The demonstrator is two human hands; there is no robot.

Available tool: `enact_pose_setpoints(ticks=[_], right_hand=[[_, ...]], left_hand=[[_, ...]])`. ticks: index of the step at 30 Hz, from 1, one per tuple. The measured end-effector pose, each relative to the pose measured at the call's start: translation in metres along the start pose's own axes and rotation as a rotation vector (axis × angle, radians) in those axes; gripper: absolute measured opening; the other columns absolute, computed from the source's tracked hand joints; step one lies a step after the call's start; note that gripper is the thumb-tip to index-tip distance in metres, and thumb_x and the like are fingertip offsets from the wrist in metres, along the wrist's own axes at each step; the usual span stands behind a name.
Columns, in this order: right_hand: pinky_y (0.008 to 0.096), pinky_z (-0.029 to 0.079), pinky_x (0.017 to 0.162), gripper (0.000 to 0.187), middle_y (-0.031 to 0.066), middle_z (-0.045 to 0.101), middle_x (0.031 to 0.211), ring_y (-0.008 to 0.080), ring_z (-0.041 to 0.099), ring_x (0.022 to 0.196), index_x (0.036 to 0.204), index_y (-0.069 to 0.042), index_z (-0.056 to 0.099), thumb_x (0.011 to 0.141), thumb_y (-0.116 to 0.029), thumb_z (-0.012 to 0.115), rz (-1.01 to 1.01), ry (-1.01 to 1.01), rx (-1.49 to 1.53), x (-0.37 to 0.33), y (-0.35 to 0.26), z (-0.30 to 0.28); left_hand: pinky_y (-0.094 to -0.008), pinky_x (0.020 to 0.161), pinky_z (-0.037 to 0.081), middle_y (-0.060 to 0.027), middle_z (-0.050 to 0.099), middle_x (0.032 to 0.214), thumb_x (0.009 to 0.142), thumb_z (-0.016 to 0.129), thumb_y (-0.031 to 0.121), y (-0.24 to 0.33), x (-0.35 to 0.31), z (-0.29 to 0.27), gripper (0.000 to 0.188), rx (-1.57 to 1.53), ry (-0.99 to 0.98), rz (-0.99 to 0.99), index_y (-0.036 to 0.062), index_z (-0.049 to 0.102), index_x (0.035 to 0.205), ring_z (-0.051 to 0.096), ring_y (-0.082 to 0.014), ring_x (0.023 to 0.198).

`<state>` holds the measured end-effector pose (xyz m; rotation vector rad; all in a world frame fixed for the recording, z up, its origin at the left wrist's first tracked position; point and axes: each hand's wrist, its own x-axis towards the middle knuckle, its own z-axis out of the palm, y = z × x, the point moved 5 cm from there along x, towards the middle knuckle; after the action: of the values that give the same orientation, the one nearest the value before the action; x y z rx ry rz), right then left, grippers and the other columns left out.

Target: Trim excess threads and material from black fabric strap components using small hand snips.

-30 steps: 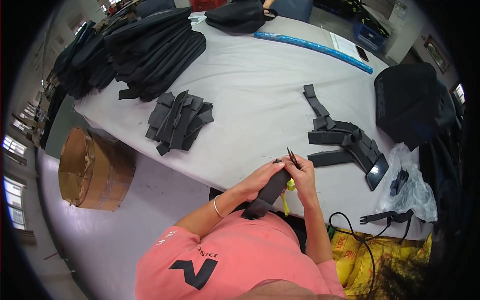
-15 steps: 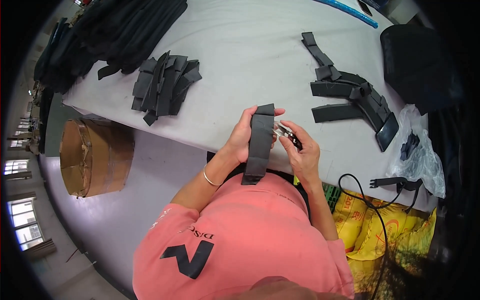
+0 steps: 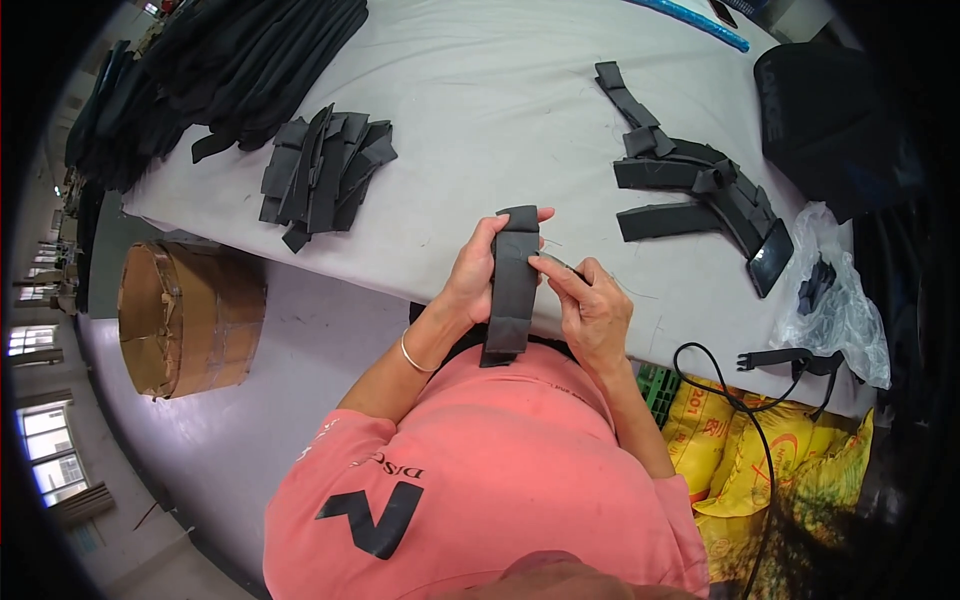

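My left hand (image 3: 474,270) is closed round a dark grey fabric strip (image 3: 513,285), its thumb lying on the front near the folded upper end. The strip hangs upright before my body, and its lower end reaches my pink shirt. My right hand (image 3: 597,318) has its index fingertip at the strip's right edge. Its other fingers are curled round small thread snips, which the hand mostly hides. Fine loose threads stick out beside the strip and lie near the right hand.
Grey strips (image 3: 325,175) lie piled left on the white-covered table (image 3: 480,120); black pieces (image 3: 665,175) and a phone (image 3: 770,258) lie right. A cardboard drum (image 3: 205,325) stands on the floor. A clear plastic bag (image 3: 835,335), black cord (image 3: 762,450) and yellow sacks (image 3: 740,450) are at right.
The snips' blades, seen before at the strip's right edge, have turned back into my right hand. Its index finger now reaches to the strip. My left hand keeps its hold.
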<state>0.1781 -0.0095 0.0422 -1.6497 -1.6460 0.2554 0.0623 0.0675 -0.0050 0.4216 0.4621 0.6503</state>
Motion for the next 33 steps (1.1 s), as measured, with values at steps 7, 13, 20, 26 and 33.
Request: enact_pose_setpoints(ticks=[7, 13, 20, 26, 33], right_hand=[[0.0267, 0.034, 0.051, 0.028, -0.0012, 0.046, 0.068, 0.0105, 0.041, 0.058, 0.108, -0.019, 0.069, 0.085, -0.006, 0.061, 0.161, -0.114, 0.525, -0.002, 0.008, 0.012], [0.0212, 0.029, 0.055, 0.024, -0.0028, 0.049, 0.076, 0.005, 0.037, 0.063, 0.115, -0.005, 0.063, 0.093, -0.011, 0.055, 0.345, -0.102, 1.534, 0.001, 0.019, -0.004], [0.0202, 0.042, 0.063, 0.026, -0.0004, 0.062, 0.087, 0.0083, 0.051, 0.07, 0.112, -0.004, 0.063, 0.087, 0.0, 0.059, 0.282, -0.096, 0.79, 0.01, 0.015, -0.019], [0.028, 0.047, 0.059, 0.029, 0.0048, 0.065, 0.085, 0.0195, 0.061, 0.068, 0.108, -0.013, 0.065, 0.079, -0.008, 0.067, 0.035, -0.067, 0.258, 0.005, -0.001, -0.001], [0.0331, 0.041, 0.051, 0.03, 0.003, 0.051, 0.067, 0.0205, 0.054, 0.058, 0.109, -0.018, 0.065, 0.08, -0.01, 0.066, -0.003, -0.008, 0.15, 0.003, 0.0, 0.009]], left_hand=[[-0.0264, 0.063, 0.049, -0.0033, 0.056, 0.085, 0.094, 0.037, 0.033, 0.0, -0.001, 0.007, 0.048, 0.063, 0.079, -0.003, 0.0032, 0.047, 0.131, 0.054, -0.0104, 0.07], [-0.0264, 0.063, 0.049, -0.0036, 0.056, 0.082, 0.094, 0.039, 0.033, -0.012, 0.007, -0.014, 0.046, 0.053, 0.078, -0.053, 0.0045, 0.05, 0.129, 0.055, -0.0122, 0.069], [-0.028, 0.066, 0.05, -0.0038, 0.057, 0.085, 0.094, 0.041, 0.033, -0.003, 0.004, -0.016, 0.045, -0.025, 0.054, -0.027, 0.0051, 0.05, 0.129, 0.058, -0.0137, 0.074], [-0.0299, 0.065, 0.051, -0.0046, 0.055, 0.086, 0.096, 0.035, 0.031, 0.0, 0.002, -0.002, 0.046, 0.063, 0.16, 0.065, 0.0051, 0.045, 0.132, 0.055, -0.013, 0.071], [-0.0304, 0.068, 0.052, -0.0052, 0.057, 0.101, 0.097, 0.036, 0.028, -0.003, 0.0, -0.001, 0.044, 0.055, 0.09, 0.085, 0.0022, 0.047, 0.13, 0.056, -0.0116, 0.078]])
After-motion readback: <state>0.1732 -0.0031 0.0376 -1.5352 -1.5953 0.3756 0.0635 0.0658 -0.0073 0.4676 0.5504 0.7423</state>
